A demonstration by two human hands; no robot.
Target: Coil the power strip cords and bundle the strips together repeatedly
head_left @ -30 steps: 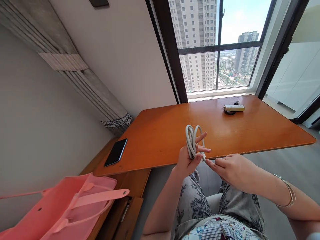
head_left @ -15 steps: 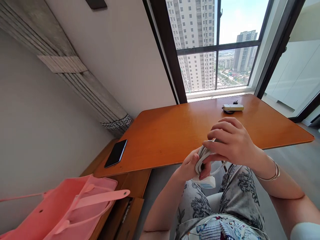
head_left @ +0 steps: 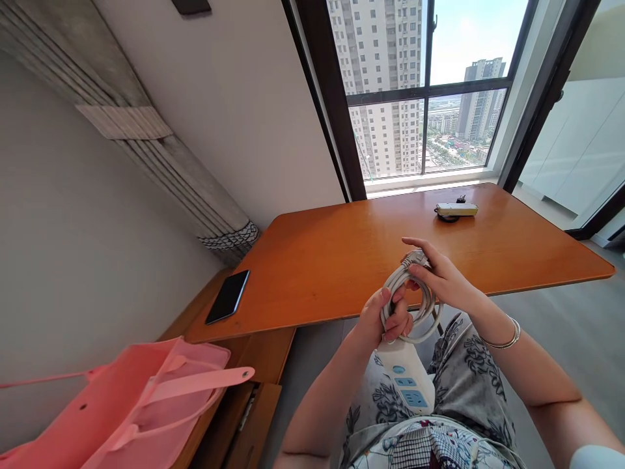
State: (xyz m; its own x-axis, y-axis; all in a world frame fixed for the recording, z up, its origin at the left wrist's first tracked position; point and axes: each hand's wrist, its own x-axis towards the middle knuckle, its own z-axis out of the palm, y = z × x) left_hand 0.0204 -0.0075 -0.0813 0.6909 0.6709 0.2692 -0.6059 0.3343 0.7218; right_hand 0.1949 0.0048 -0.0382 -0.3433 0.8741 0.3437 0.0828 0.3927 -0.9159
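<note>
My left hand (head_left: 385, 317) is closed around one side of a coiled white power cord (head_left: 399, 277). On the coil's upper right side, my right hand (head_left: 437, 277) grips it close to the plug (head_left: 415, 258), thumb on top and index finger stretched out. Below the coil hangs a white power strip (head_left: 406, 376) with blue sockets, tilted over my lap and facing up. A dark bit shows inside the coil by my left fingers; I cannot tell what it is.
The orange-brown wooden table (head_left: 322, 260) spans the front. A black phone (head_left: 228, 296) lies at its left end, a second, yellowish power strip (head_left: 456, 209) with a black cord near the window. A pink bag (head_left: 146, 404) rests at lower left, on a wooden bench (head_left: 266, 361).
My right hand has shifted down and turned, so the coil and plug now show. The white power strip has swung into fuller view, its sockets visible below my hands.
</note>
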